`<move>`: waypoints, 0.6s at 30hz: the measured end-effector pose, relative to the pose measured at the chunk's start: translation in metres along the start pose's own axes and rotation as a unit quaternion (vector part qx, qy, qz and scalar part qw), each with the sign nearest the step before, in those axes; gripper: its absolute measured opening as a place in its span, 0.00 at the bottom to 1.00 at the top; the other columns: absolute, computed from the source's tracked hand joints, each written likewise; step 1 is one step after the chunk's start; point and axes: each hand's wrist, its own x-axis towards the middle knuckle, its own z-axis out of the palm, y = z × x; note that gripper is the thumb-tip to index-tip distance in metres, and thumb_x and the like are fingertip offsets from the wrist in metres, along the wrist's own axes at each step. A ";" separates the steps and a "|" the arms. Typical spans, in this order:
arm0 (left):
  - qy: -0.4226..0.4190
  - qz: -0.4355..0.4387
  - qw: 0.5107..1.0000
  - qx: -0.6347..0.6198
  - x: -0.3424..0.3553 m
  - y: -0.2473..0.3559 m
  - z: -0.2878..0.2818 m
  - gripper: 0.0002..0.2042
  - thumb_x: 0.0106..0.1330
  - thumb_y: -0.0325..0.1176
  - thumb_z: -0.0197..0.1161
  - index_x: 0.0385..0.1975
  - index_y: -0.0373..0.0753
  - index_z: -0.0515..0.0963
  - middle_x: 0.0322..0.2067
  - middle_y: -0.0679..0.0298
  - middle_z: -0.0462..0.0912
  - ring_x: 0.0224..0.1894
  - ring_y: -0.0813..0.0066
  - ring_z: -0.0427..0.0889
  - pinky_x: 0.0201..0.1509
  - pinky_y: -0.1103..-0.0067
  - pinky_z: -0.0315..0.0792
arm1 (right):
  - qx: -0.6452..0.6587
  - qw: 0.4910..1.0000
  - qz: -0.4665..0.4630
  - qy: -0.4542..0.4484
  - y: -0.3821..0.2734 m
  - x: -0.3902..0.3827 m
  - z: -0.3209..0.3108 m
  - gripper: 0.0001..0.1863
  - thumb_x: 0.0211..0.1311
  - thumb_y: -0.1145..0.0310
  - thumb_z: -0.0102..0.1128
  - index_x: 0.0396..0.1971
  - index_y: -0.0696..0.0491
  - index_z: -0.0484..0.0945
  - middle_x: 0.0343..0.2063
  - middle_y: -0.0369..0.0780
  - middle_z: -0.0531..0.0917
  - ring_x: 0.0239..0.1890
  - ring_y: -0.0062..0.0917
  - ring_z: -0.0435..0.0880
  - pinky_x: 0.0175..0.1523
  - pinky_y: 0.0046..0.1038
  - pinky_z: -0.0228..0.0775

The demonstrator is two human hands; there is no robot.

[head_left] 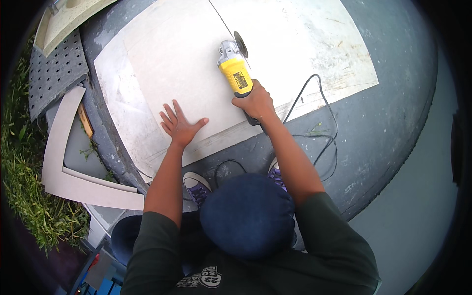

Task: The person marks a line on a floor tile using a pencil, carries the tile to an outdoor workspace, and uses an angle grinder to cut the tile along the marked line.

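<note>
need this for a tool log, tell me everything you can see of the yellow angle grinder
The angle grinder has a yellow body with a dark label, a silver-grey, metallic-looking head, a black handle and a thin dark disc on the head's right side. The right hand grips it. Its head points away from the person, slightly left, over the pale panel, the disc beside a dark line. Whether the disc spins cannot be told.

Head-worn left fisheye camera, wide view, facing steeply down, near above a pale sheet (196, 69)
</note>
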 end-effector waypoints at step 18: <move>-0.002 0.002 1.000 0.001 0.000 0.001 0.000 0.72 0.44 0.79 0.68 0.79 0.44 0.30 0.78 0.42 0.24 0.78 0.36 0.20 0.76 0.42 0.24 | -0.008 1.000 0.013 -0.008 -0.039 0.052 -0.002 0.45 0.41 0.47 0.74 0.60 0.57 0.74 0.47 0.48 0.87 0.50 0.39 0.87 0.56 0.35 0.79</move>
